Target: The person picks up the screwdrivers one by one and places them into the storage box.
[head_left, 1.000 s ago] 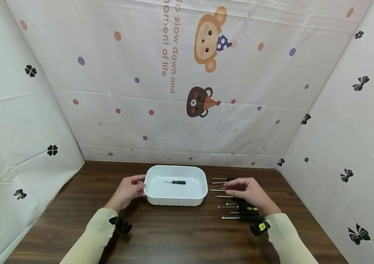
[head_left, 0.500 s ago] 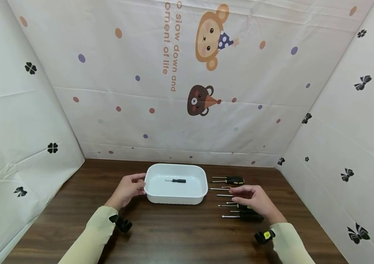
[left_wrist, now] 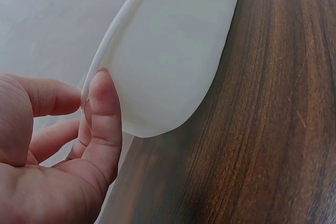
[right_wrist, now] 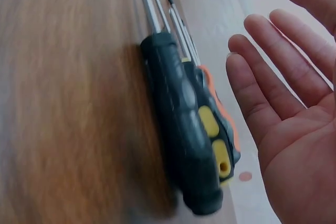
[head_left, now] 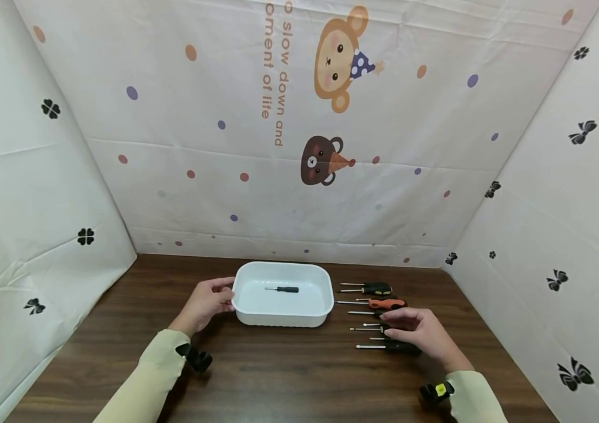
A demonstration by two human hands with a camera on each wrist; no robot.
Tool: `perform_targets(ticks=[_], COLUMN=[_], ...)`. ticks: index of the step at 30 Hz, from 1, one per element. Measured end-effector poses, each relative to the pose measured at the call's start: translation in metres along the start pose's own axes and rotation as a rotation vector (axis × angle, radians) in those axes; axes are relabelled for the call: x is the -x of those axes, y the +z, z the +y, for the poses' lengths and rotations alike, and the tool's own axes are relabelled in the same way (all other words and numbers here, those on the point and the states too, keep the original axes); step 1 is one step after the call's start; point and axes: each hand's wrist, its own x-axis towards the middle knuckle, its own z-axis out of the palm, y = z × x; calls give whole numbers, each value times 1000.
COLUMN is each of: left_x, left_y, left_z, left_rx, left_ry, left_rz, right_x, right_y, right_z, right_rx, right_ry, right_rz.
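A white plastic tray (head_left: 284, 320) stands on the table with a small black-handled screwdriver (head_left: 287, 289) lying in it. My left hand (head_left: 205, 305) pinches the tray's rim at its left end, also visible in the left wrist view. To the right of the tray lies a row of several screwdrivers. Among them are an orange-handled screwdriver (head_left: 387, 304), a black-and-yellow one (head_left: 377, 288) at the back and a thick black-handled one (right_wrist: 178, 119) at the front. My right hand (head_left: 426, 335) is over the front ones, hiding some handles, its fingers loosely extended and holding nothing.
The dark wooden table (head_left: 278, 376) reaches back to a white printed cloth (head_left: 257, 194). Similar cloth hangs along both sides. The screwdriver shafts point left, and the longest one's tip comes close to the tray's right wall.
My right hand has moved toward me and slightly right along the row, uncovering the black-and-yellow and orange handles. The left hand stays at the tray's rim.
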Motion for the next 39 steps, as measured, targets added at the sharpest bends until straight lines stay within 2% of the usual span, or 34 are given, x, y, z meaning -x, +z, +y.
perform_targets(ticks=[7,18,27,33,39], left_x=[0,0,1,-2,-1], left_y=[0,0,1,0,0], left_z=[0,2,0,-3,-1], left_rx=[2,-23,-3,8,6], left_ry=[-2,0,-17,-19,-10], left_rz=[3,6,-5,-6,-6], right_x=[13,24,32,37,41], right_y=[-9,-19,-21,-21,-22], right_z=[6,16,22,20,12], right_rx=[52,77,123,182,261], right_ry=[27,57,18,31,77], right_rz=[17,37,54,93,109])
